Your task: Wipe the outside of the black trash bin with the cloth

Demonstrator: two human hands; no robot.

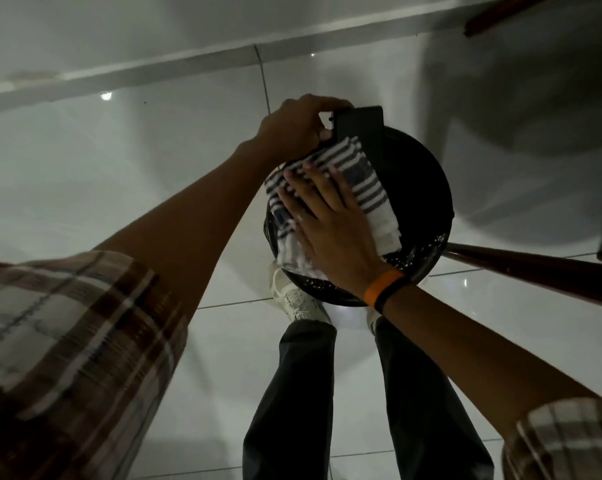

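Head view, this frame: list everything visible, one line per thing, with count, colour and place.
trash bin: one, black, round, on the floor at centre, seen from above
flap on the bin top: one, black, rectangular, at the far edge
cloth: one, white with dark stripes, spread over the bin top
floor: glossy pale tiles, all around
wooden pieces: two, dark brown, right edge and top right
wristband: one, orange and black, on the right wrist
shoes: pale, below the bin
trousers: dark, bottom centre
sleeves: two, plaid, lower corners
left hand: grips the flap
right hand: flat on the cloth
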